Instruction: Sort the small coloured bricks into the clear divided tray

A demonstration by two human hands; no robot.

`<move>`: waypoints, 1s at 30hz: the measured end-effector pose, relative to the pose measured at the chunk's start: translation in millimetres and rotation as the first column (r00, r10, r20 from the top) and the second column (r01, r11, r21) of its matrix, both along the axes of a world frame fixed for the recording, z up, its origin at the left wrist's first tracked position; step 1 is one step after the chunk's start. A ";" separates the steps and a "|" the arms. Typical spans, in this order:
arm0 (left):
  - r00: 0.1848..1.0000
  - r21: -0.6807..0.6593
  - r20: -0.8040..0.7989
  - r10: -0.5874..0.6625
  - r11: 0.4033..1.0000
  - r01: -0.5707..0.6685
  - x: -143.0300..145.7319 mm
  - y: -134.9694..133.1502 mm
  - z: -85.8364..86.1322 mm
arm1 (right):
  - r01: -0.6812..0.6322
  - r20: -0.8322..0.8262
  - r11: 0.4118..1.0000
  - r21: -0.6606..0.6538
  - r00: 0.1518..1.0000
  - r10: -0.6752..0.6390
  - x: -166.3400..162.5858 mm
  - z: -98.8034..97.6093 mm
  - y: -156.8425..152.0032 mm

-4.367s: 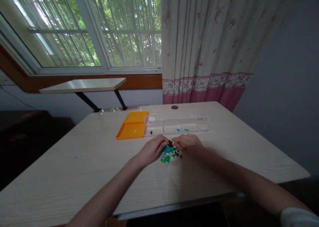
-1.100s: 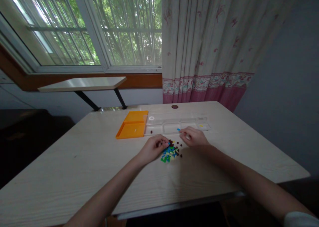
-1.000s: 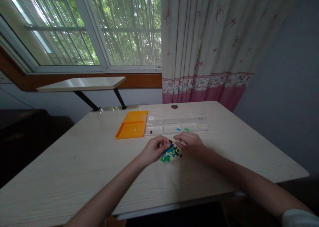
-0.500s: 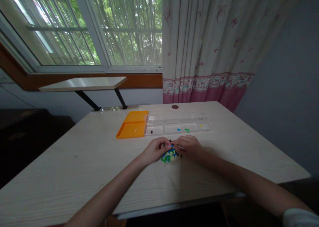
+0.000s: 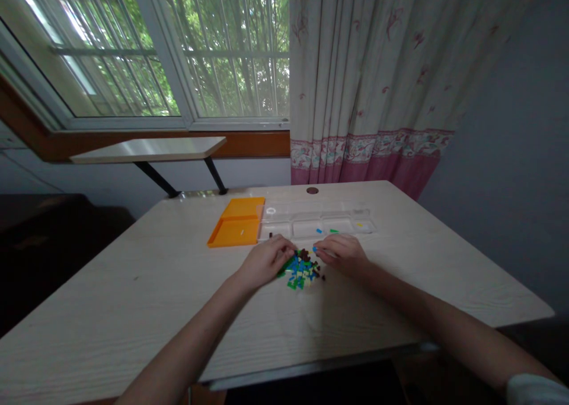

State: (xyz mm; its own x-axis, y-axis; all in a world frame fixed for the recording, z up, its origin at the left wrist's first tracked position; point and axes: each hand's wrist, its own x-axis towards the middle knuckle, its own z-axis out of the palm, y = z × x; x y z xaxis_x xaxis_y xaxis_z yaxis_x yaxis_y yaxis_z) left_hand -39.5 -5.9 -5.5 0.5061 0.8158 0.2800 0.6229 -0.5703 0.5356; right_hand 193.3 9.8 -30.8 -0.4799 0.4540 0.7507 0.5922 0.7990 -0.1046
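Observation:
A heap of small building bricks (image 5: 302, 273) in blue, green, pale yellow and dark brown lies on the table between my hands. My right hand (image 5: 344, 254) is at the heap's right upper side, pinching a small blue brick (image 5: 315, 249) between thumb and finger. On the left, my left hand (image 5: 267, 260) rests against the heap's edge with its fingers curled together. Whatever those fingers may hold is hidden. Just beyond the hands stands a clear compartment tray (image 5: 306, 236), holding a blue brick (image 5: 319, 231), a green brick (image 5: 333, 231) and a dark brown brick (image 5: 271, 235).
An orange open case (image 5: 235, 233) adjoins the clear tray on the left, with a small white piece (image 5: 242, 232) inside. A yellow piece (image 5: 360, 225) lies in the tray's right end. Farther back, a raised shelf (image 5: 151, 149) stands at the table's left rear.
My hands have moved apart from above the heap, the left one leftward and the right one slightly right. More of the heap shows, and a blue brick is visible in my right fingertips.

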 end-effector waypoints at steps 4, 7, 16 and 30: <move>0.940 0.118 -0.328 0.096 0.991 -0.061 -27.8 7.6 8.9 | 0.065 -0.138 0.998 -0.006 0.988 -0.065 18.0 8.2 11.5; 0.916 0.017 -0.399 0.041 0.999 -0.038 -39.0 11.4 9.4 | 0.113 -0.170 0.993 -0.024 0.979 -0.115 28.0 13.5 15.7; 0.900 -0.073 -0.430 -0.073 0.996 0.046 -30.6 4.5 13.3 | 0.107 -0.166 0.994 -0.020 0.980 -0.109 29.2 9.4 17.2; 0.913 -0.068 -0.375 -0.162 0.987 0.147 -27.9 5.8 10.6 | 0.137 -0.136 0.986 -0.091 0.980 -0.148 28.6 10.7 17.4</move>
State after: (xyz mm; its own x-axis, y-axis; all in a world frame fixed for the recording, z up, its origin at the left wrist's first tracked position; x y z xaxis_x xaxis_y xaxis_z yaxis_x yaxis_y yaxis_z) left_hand -67.3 -0.1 5.1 0.6887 0.7249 0.0135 0.6886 -0.6598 0.3008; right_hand 221.8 27.2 -20.1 -0.2971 0.5719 0.7646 0.6737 0.6931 -0.2566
